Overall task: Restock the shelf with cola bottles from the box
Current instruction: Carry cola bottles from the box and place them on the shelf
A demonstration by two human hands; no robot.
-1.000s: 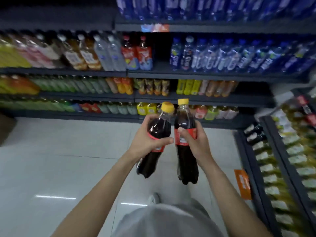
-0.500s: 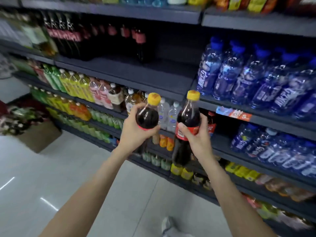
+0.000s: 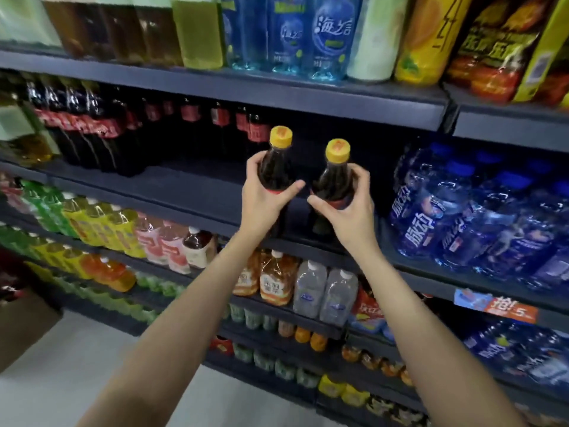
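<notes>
The fingers (image 3: pixel 257 163) of the left hand (image 3: pixel 261 195) are wrapping closed around the shoulder of the left cola bottle (image 3: pixel 275 171), with the thumb (image 3: pixel 292 188) crossing its front just above a thin red band. The fingers (image 3: pixel 358 177) of the right hand (image 3: pixel 348 211) are curling closed around the right cola bottle (image 3: pixel 334 180), the thumb (image 3: pixel 320 204) pressing low on its near side. Both bottles are standing upright, just beside each other without clearly touching, and each is wearing a yellow cap (image 3: pixel 280 136) whose printing is too small to read. Their bases are being hidden by the hands and forearms, so whether they are resting on the dark shelf (image 3: pixel 191 192) cannot be told.

The bottles are being held in front of the open stretch of that shelf. To the left on the same level, a row of shelved cola bottles (image 3: pixel 92 131) is showing red labels, the lettering blurred. To the right, blue drink bottles (image 3: pixel 455 211) are carrying white Chinese characters reading 脉动. On the shelf above, pale blue bottles (image 3: pixel 326 35) are showing the characters 海之言. Below and to the right, an orange price tag (image 3: pixel 511 309) is displaying the character 抢 and the digit 5. A brown cardboard box (image 3: pixel 21 328) is sitting on the floor at lower left.
</notes>
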